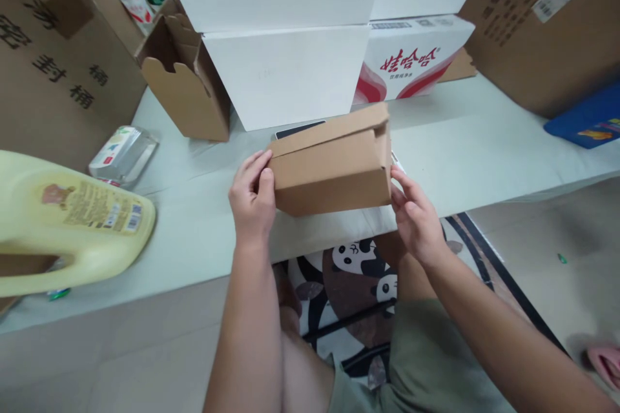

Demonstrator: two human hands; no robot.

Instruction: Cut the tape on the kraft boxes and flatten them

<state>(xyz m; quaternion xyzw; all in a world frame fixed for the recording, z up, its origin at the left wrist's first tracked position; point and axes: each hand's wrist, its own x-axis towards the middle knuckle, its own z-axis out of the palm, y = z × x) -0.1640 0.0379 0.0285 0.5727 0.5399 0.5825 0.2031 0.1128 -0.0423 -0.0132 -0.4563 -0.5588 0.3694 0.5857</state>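
A small brown cardboard box (332, 177) is held between my two hands above the front edge of the table, slightly tilted. My left hand (254, 197) grips its left end, thumb on the near side and fingers over the top corner. On the right end, the fingers of my right hand (415, 214) press against the side near the lower corner. The box's long top flap (334, 128) lies nearly closed, with a gap along its edge. Behind it a dark flat object (299, 130) partly shows; what it is I cannot tell.
White cartons (285, 74) stand behind, beside a red-and-white carton (404, 64). An open brown box with a handle cutout (186, 87) is at back left. A large yellow jug (77, 219) and a clear package (123, 155) lie left; a blue package (588, 117) lies right on the pale tablecloth (465, 155).
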